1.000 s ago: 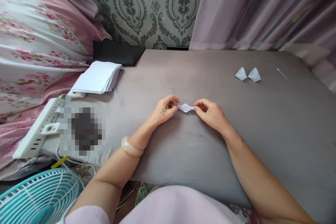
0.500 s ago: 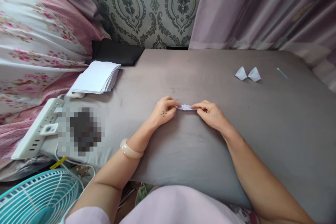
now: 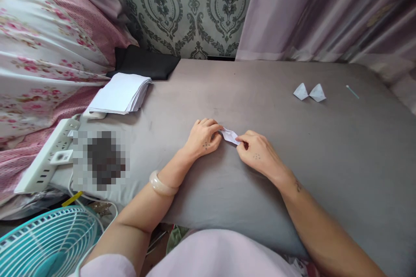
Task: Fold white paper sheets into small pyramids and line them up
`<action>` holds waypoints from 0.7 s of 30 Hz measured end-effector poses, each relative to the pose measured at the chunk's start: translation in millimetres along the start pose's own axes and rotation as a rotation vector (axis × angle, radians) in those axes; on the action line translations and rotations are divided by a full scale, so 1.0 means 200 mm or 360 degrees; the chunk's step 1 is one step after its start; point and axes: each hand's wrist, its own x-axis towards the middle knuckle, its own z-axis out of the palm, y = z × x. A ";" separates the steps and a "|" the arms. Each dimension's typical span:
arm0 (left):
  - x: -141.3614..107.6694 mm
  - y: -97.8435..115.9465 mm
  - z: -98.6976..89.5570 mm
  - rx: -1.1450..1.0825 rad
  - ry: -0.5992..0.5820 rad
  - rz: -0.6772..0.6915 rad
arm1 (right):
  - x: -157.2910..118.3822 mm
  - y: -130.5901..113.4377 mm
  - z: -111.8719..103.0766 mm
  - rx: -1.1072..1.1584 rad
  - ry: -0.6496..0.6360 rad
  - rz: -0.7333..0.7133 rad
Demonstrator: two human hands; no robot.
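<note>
Between my two hands is a small folded white paper (image 3: 230, 136), narrow and slanting down toward the right. My left hand (image 3: 204, 137) pinches its left end between thumb and fingers. At its lower right end, my right hand (image 3: 258, 149) grips it between thumb and curled forefinger. The fingertips hide both ends of the paper. Farther off to the right, a folded white paper piece with two pointed peaks (image 3: 317, 93) stands on the grey sheet (image 3: 201, 95).
A stack of white paper (image 3: 120, 94) lies at the left, in front of a black folded item (image 3: 146, 62). Nearer are a white power strip (image 3: 48, 156) and a blurred-out dark patch. A turquoise fan (image 3: 52, 242) stands at lower left. A thin stick (image 3: 352, 91) lies far right.
The paper has tilted, its right end now lower and nearer to me. My right hand has moved down and turned; my left hand has shifted only slightly.
</note>
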 end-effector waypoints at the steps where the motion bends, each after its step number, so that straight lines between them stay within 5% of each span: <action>1: 0.00 0.01 0.00 -0.0047 -0.0003 -0.0017 | -0.01 -0.02 0.00 0.0001 -0.0029 -0.0019; 12: 0.03 0.04 0.13 -0.0425 0.0089 -0.0202 | -0.03 -0.07 0.01 0.0074 -0.0139 -0.0011; 21: 0.05 0.04 0.20 -0.0336 0.0088 -0.0088 | 0.01 -0.03 -0.03 0.0050 -0.0127 0.0016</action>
